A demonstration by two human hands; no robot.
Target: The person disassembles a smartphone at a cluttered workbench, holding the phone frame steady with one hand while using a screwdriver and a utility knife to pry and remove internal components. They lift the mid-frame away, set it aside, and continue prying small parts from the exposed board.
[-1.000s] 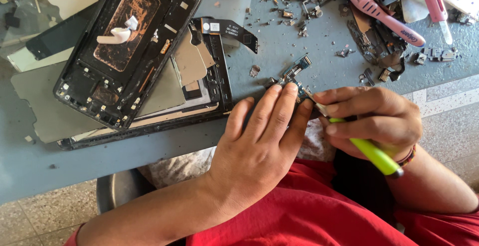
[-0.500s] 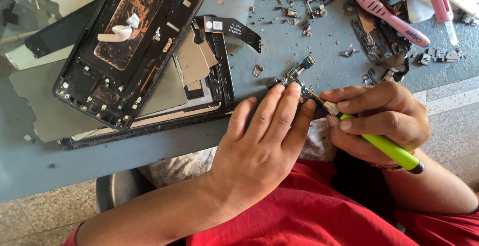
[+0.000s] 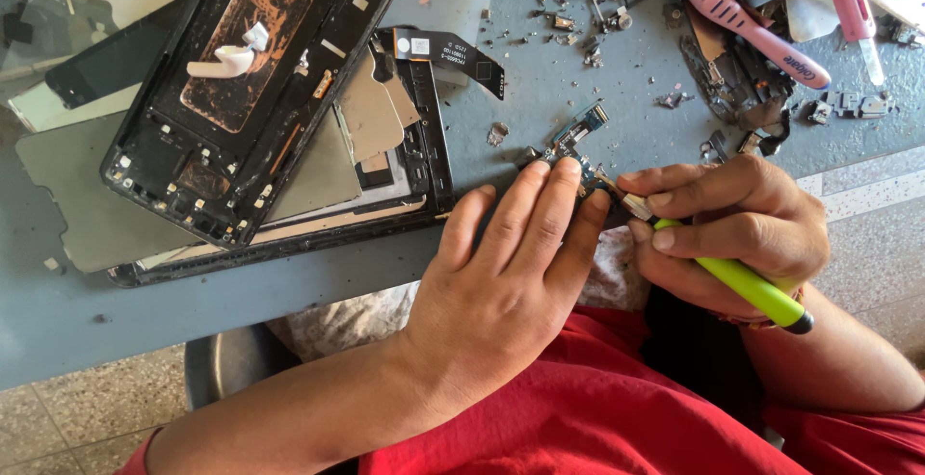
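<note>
Repair workshop, gutted phones (image 3: 246,90), strewn parts (image 3: 578,27)

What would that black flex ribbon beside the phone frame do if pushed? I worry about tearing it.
The flex ribbon looks thin and flat, so it would probably bend rather than stay stiff. It seems very light and should slide easily on the table. One end runs under the phone frame, so tugging might tear it.

screwdriver (image 3: 742,282): glossy green plastic | table (image 3: 58,311): matt grey, probably painted metal
</note>
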